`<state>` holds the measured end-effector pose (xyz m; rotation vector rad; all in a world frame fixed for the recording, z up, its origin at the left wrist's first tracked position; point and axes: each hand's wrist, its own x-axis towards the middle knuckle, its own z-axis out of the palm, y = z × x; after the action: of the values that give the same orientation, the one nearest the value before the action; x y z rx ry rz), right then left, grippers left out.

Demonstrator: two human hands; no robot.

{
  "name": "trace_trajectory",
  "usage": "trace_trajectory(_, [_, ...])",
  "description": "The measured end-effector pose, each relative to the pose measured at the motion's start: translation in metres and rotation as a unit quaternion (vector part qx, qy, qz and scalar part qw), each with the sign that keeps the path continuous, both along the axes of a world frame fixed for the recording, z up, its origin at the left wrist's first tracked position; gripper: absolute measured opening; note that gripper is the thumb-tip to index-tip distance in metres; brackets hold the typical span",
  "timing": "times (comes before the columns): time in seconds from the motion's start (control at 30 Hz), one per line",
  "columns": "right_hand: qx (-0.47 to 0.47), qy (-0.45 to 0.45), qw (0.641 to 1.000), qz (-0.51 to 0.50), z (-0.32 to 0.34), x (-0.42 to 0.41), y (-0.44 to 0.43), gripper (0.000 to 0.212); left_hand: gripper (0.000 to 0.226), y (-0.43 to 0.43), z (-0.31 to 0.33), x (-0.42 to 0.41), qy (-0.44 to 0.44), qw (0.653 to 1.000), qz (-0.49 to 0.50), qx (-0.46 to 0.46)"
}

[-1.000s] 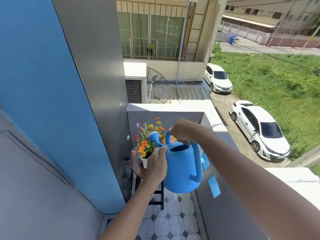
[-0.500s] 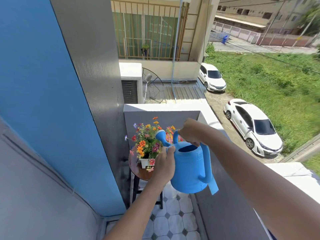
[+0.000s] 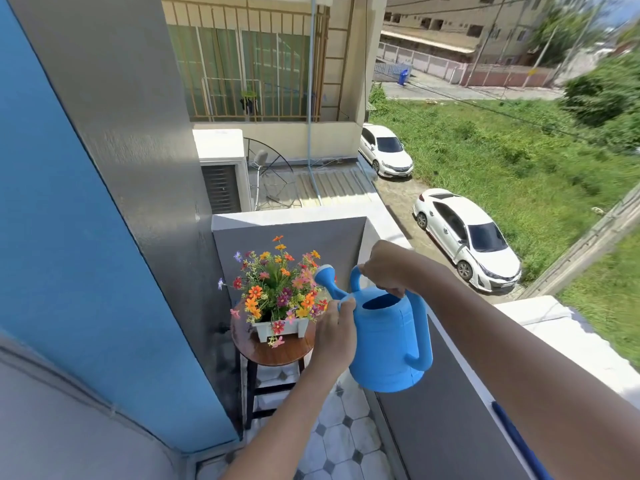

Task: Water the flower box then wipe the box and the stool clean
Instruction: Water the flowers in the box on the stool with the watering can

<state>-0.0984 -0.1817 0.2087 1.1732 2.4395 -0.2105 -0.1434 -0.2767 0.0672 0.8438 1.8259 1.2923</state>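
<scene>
A white flower box (image 3: 281, 328) full of orange, red and pink flowers stands on a round wooden stool (image 3: 277, 351) with dark legs, in the balcony's far corner. A blue watering can (image 3: 388, 337) hangs just right of the flowers, its rose pointing up and left near the blooms. My right hand (image 3: 382, 268) grips the can's top handle. My left hand (image 3: 334, 332) holds the can's body below the spout. No stream of water shows, though wet patches glisten on the stool top.
The balcony is narrow: a blue and grey wall (image 3: 104, 237) on the left, a grey parapet with a white ledge (image 3: 540, 317) on the right. A blue strip (image 3: 519, 441) lies on the ledge near my right arm. Tiled floor (image 3: 341, 441) runs to the stool.
The can has moved right and levelled out, its rose lifting away from over the flowers. The view has dropped, so the stool and flower box show more fully.
</scene>
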Motion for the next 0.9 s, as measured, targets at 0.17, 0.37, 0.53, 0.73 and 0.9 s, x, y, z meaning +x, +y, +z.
trace_trajectory(0.17, [-0.099,0.164,0.970,-0.148,-0.010,0.008,0.000,0.013,0.042,-0.008,-0.004,0.002,0.000,1.000,0.007,-0.006])
trace_trajectory(0.37, [-0.103,0.176,0.972,-0.112,-0.015,-0.004,-0.012,0.018,0.040,-0.025,-0.013,-0.007,0.005,0.999,0.044,0.003])
trace_trajectory(0.53, [-0.124,0.178,0.973,-0.081,-0.013,-0.025,-0.025,0.022,0.038,-0.044,-0.013,-0.022,0.031,0.998,0.056,-0.006])
trace_trajectory(0.73, [-0.148,0.182,0.970,-0.064,-0.014,-0.038,-0.043,0.017,0.035,-0.065,-0.015,-0.032,0.101,0.992,0.077,-0.024])
trace_trajectory(0.9, [-0.153,0.173,0.971,-0.066,-0.013,-0.034,-0.050,0.020,0.060,-0.072,-0.017,-0.029,0.086,0.992,0.096,0.000])
